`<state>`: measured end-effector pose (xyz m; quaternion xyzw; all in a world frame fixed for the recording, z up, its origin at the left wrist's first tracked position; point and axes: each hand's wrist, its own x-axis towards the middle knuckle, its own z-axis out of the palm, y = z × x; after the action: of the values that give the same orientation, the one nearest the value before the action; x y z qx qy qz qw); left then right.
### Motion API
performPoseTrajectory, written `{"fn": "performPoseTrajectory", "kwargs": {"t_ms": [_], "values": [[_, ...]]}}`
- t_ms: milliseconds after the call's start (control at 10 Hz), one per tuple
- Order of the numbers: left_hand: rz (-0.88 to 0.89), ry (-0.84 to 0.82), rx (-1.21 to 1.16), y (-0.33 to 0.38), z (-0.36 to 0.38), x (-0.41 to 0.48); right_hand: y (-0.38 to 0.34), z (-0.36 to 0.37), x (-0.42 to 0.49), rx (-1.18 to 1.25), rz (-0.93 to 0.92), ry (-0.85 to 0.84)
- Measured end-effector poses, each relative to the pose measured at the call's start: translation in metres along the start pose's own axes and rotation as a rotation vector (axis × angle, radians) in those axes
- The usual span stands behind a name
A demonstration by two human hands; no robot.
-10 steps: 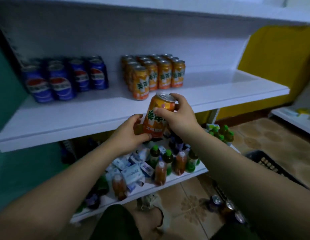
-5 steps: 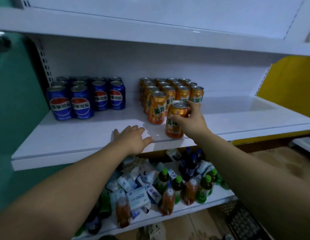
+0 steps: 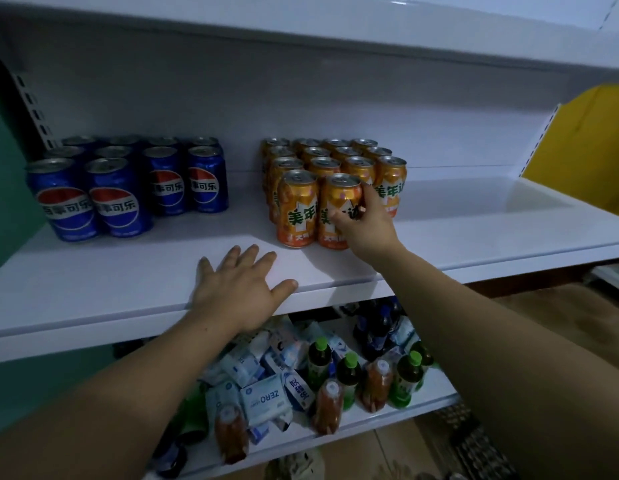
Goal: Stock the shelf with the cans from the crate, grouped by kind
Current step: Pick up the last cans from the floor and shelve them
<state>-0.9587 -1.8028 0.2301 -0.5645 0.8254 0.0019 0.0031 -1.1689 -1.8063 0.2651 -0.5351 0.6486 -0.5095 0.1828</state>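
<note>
On the far left of the white shelf (image 3: 93, 282) stand my blue cans (image 3: 121, 199), upright and packed in rows, the front two nearest the edge. A bare strip of shelf separates them from the orange group. My left hand (image 3: 239, 292) lies flat on the shelf's front edge, palm down, fingers spread, holding nothing. Just right of it and further in, the orange cans (image 3: 335, 157) stand in tight rows; one front can (image 3: 296, 209) stands upright at the head of the block, and beside it, touching, is the orange can (image 3: 337, 209) my right hand (image 3: 365, 225) wraps from the right side, fingers curled round its wall, can upright on the shelf. Right of that the shelf is plain white. Below, on the lower shelf (image 3: 335, 441), bottles (image 3: 349, 375) and small packets (image 3: 263, 400) lie jumbled
</note>
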Motion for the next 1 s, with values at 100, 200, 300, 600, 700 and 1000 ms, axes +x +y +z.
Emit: {"fn": "performPoseTrajectory", "kwargs": {"t_ms": [100,200,300,600,700,1000], "values": [[-0.003,0.001,-0.003,0.001,0.002,0.001,0.004,0.003,0.005,0.027,-0.002,-0.014],[-0.006,0.006,0.001,0.001,0.004,0.001,0.007,0.005,0.008,0.051,0.001,-0.023],[-0.013,-0.008,-0.001,0.000,0.005,0.002,0.007,0.008,0.013,0.009,0.043,-0.035],[-0.012,-0.107,-0.052,-0.008,-0.010,0.002,0.004,-0.043,-0.022,-0.365,0.169,-0.114],[0.231,0.004,-0.096,0.031,-0.020,-0.012,0.004,-0.088,-0.047,-0.515,0.243,-0.098],[0.693,-0.247,-0.228,0.207,0.030,-0.095,0.042,-0.192,-0.166,-0.778,0.457,-0.052]]}}
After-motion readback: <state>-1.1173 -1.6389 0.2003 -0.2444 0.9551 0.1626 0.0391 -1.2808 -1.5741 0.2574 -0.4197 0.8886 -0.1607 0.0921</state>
